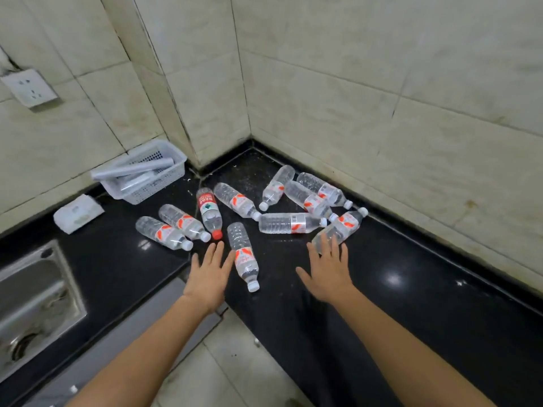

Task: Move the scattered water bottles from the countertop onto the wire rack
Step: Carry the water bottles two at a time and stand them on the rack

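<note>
well, the black countertop point(411, 304) in the tiled corner has ten clear water bottles lying on their sides. nine carry a white label with an orange-red mark and a white cap; the writing on them is too small to read. the tenth, the red-labelled bottle point(209, 212), has a red band with white characters (too blurred to make out) and a red cap pointing toward the person.

the left hand point(207, 277) is flat and open, fingers spread, holding nothing; its fingertips sit just short of the red cap, and its outer fingers are right beside the nearest bottle point(242, 254), which lies with its cap toward the counter's front edge. whether they touch it i cannot tell. the right hand point(327, 273) is also open wide and empty, its fingertips over the base end of the right-hand bottle point(340, 227), seemingly touching it.

two more bottles lie side by side at the left point(163, 232) point(183, 221), one lies crosswise in the middle point(289, 223), and four fan out toward the corner.

beside the wall stands one white plastic basket point(147, 183) with rolled items in it, one white tissue pack point(78, 212) near it, one steel sink point(35, 301) at the left, and one wall socket point(29, 88) above.
</note>
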Demonstrator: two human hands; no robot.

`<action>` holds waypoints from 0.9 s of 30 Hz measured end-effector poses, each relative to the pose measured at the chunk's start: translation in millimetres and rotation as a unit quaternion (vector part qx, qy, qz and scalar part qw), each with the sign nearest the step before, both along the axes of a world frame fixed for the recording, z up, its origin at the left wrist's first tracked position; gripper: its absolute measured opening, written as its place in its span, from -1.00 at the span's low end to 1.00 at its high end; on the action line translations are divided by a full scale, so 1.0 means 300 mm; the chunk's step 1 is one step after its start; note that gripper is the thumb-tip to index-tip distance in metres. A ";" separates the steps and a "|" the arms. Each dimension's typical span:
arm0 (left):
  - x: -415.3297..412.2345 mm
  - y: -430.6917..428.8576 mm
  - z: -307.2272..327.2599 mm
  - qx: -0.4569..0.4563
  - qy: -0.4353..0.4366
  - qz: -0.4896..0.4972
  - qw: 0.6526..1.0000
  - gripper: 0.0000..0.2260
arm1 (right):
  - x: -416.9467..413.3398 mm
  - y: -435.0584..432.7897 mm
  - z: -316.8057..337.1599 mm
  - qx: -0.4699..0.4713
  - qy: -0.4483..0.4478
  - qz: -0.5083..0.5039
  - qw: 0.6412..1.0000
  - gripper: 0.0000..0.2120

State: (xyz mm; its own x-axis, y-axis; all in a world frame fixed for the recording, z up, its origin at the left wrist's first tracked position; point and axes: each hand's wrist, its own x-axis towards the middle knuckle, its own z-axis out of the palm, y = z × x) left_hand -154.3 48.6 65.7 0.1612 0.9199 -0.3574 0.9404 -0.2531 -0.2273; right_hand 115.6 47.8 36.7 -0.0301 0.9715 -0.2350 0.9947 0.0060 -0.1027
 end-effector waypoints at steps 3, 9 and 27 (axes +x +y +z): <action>-0.015 0.105 -0.070 -0.046 0.050 -0.071 0.995 -0.06 | -0.025 0.061 -0.049 -0.046 -0.009 -0.015 0.999 -0.28; -0.021 0.351 -0.240 -0.100 0.063 -0.216 0.969 -0.21 | -0.057 0.142 -0.152 -0.103 0.036 -0.129 0.986 -0.26; 0.117 0.511 -0.455 -0.129 -0.131 -0.037 0.982 -0.11 | -0.010 0.430 -0.340 0.047 0.222 -0.421 0.878 -0.50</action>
State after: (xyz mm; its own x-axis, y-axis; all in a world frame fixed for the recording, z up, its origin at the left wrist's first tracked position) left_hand -119.1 201.9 -70.9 0.3416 0.7865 -0.5146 0.9351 -0.3396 0.1018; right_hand 112.8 176.9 -65.3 0.6400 0.7077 -0.2994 0.5122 -0.6833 -0.5204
